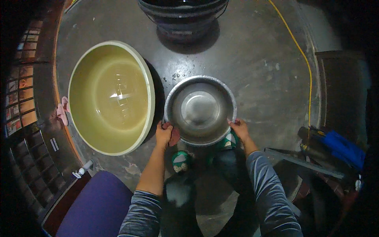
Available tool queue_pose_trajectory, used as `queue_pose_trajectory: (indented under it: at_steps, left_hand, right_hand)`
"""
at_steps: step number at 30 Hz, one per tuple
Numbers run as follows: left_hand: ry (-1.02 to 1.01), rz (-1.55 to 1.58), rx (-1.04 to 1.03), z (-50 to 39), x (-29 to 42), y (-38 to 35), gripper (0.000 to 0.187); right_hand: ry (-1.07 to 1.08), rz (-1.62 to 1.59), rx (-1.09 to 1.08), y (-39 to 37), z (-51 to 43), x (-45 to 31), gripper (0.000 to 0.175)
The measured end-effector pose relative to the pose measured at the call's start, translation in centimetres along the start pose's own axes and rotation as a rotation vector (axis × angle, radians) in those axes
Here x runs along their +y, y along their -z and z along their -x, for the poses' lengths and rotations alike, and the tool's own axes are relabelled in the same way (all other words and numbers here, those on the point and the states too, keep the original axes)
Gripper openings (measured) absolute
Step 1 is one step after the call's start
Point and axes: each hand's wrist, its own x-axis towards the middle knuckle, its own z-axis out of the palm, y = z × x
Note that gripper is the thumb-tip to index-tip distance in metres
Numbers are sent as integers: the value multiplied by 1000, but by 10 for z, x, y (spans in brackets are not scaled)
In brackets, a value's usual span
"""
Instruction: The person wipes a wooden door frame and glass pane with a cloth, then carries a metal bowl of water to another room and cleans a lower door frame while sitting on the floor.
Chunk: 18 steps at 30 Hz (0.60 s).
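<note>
A round metal basin (200, 109) lies before me with its open side up. My left hand (164, 134) grips its rim at the lower left and also holds a flat reddish piece (174, 136), whose kind I cannot tell. At the lower right, my right hand (239, 128) pinches the same rim between thumb and fingers. To the left is a large yellow-green plastic tub (118, 94) with shiny reflections inside. Whether the basin touches the floor cannot be told.
A black bucket (183, 20) with a wire handle stands beyond the basin. Water drops spot the concrete floor (260, 86). A yellow hose or cable (308, 68) runs along the right. Pink slippers (62, 114) lie left of the tub, a purple rounded object (97, 207) at lower left.
</note>
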Motion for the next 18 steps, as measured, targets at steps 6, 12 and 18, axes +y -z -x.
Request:
queue_pose_trajectory:
  at_steps: [6, 12, 18]
  left_hand:
    - [245, 312, -170, -30, 9, -16, 70]
    - [156, -93, 214, -19, 24, -47, 78]
    - [334, 592, 27, -34, 23, -30, 77]
  right_hand:
    - [-283, 97, -152, -8, -43, 16, 48]
    - [-293, 46, -260, -3, -42, 11, 32]
    - [30, 563, -418, 1, -41, 29, 29]
